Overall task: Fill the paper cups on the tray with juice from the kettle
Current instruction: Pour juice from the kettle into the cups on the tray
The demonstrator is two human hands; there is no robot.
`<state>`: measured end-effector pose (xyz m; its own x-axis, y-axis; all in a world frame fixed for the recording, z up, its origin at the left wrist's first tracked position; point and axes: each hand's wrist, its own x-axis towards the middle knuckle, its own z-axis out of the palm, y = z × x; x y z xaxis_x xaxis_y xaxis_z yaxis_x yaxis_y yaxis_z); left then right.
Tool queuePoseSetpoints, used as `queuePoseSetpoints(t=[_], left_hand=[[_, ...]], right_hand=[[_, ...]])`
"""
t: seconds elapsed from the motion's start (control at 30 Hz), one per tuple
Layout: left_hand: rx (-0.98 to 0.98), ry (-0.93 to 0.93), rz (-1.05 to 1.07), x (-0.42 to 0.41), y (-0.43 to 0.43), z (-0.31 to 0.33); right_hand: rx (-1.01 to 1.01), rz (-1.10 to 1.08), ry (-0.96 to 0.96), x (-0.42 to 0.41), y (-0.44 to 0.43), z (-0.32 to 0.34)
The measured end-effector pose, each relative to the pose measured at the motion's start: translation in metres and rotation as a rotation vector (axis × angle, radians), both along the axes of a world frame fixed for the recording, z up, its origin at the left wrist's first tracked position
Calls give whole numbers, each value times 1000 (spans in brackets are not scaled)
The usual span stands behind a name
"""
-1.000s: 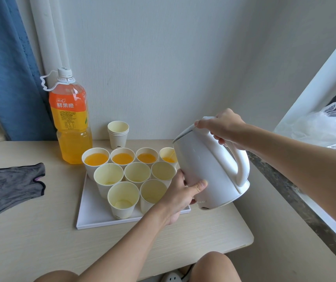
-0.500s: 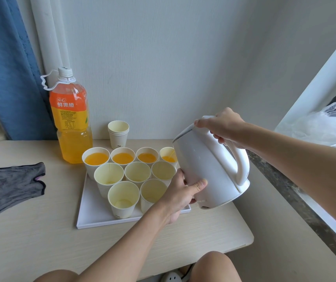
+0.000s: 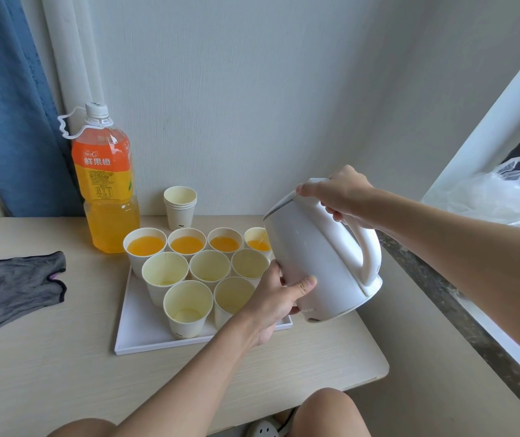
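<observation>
While the white plastic kettle (image 3: 318, 257) was tilted over the back-right paper cup (image 3: 257, 242), four of nine cups held orange juice.
The right hand (image 3: 339, 192) gripped its handle and the left hand (image 3: 279, 294) cupped its lower body; five front cups (image 3: 187, 307) on the white rectangular tray (image 3: 139, 335) stood unfilled.

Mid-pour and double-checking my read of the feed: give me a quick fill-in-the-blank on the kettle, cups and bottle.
The right hand holds the kettle by its ___.
Juice shows in ___ paper cups on the tray.
The kettle tilts over the ___ end of the tray's back row.
The juice bottle stands off the tray's ___ back corner.
Missing words: handle; four; right; left.
</observation>
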<state>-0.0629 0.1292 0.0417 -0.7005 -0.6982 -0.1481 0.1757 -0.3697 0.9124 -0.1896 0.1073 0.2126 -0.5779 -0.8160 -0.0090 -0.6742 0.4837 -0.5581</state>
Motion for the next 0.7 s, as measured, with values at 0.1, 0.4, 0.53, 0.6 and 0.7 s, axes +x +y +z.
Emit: queuePoseSetpoints(t=[0.1, 0.4, 0.53, 0.6, 0.7], left_hand=[[-2, 1, -1, 0, -1, -1], [-3, 4, -2, -1, -2, -3], [-3, 3, 0, -1, -2, -3], [-2, 0, 4, -1, -2, -3], [2, -3, 7, -1, -3, -2]], right_hand=[[-4, 4, -2, 0, 0, 0], [2, 3, -3, 2, -1, 0], [6, 4, 3, 2, -2, 0], [8, 2, 4, 2, -2, 0], [7, 2, 7, 2, -3, 0]])
